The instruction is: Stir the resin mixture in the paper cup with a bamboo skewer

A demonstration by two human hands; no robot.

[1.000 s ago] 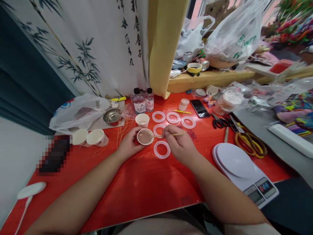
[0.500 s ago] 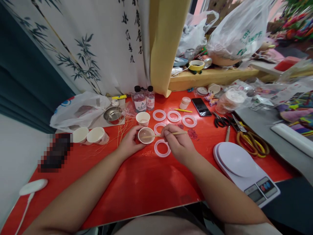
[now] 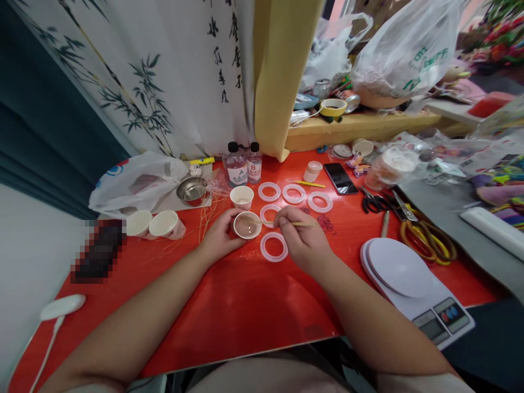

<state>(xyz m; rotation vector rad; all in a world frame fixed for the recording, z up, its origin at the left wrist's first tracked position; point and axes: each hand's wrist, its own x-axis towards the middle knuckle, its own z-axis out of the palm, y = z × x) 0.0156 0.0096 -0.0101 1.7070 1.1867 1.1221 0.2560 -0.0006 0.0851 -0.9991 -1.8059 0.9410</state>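
Note:
My left hand is closed round the side of a paper cup with pinkish-brown liquid in it. Pinched in my right hand is a thin wooden stick; its far end dips into that cup. Right behind stands a second paper cup. Several translucent ring molds lie about the hands, among them a near ring mold beside my right fingers and one partly hidden behind them. At the back are a bottle marked A and a bottle marked B.
A white kitchen scale, scissors and a phone lie on the right of the red table. Two paper cups, a metal bowl and a plastic bag are on the left. A small jar stands behind the molds.
The stick's end has shifted within the cup, and less of it shows there now. Both hands keep their holds. The whole view has moved slightly.

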